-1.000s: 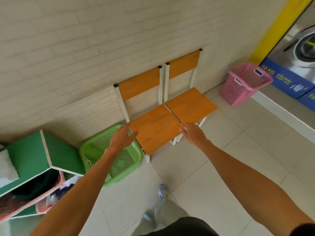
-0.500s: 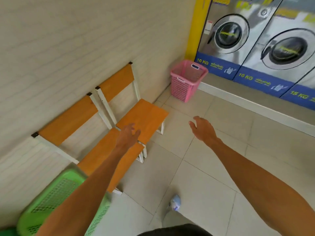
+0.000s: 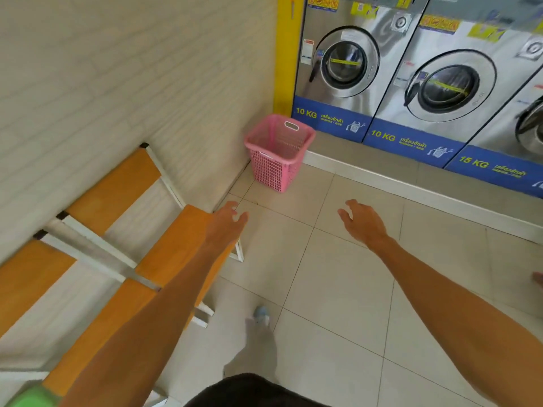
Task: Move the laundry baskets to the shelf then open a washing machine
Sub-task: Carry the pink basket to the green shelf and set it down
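You are reaching both arms forward over the tiled floor (image 3: 338, 289). Your left hand (image 3: 224, 223) and right hand (image 3: 363, 223) are both hanging with fingers loosely spread, holding nothing. The pink laundry basket (image 3: 277, 152) is standing upright in the far corner, just beside the leftmost washing machine (image 3: 340, 63), whose door is sitting closed. Two orange chairs (image 3: 123, 236) are lining the left wall.

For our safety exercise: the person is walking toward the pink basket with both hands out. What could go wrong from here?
1. The chairs stand close on the left; the left hand or leg might clip one.
2. The pink basket sits tight in the corner against the raised step, so lifting it could be awkward.
3. The tiled floor might be slippery.
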